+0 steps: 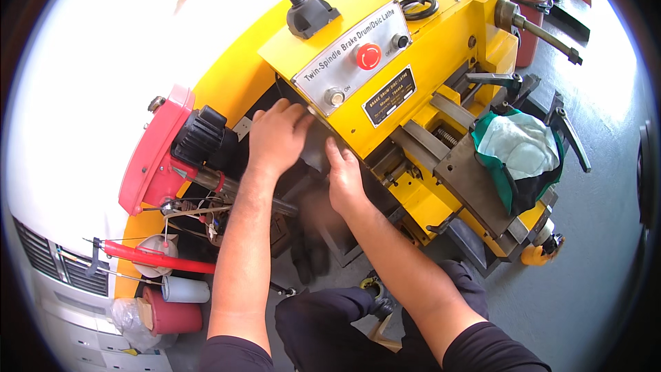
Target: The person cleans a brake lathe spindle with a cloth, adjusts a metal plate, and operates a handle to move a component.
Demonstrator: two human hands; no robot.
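Observation:
Both my hands are at the near left end of a yellow brake lathe, just below its control panel. My left hand is closed, its fingers bent at the machine's end edge; what they grip is hidden. A grey metal panel shows between the hands, partly in shadow. My right hand is closed on this panel's right side, thumb pointing up and most fingers hidden. Above them, the control panel carries a red stop button and a pale round button.
A green-and-white work glove lies on the lathe's slide among clamp handles. To the left stand a red machine head with a black motor and a red bar. A red bucket sits at lower left.

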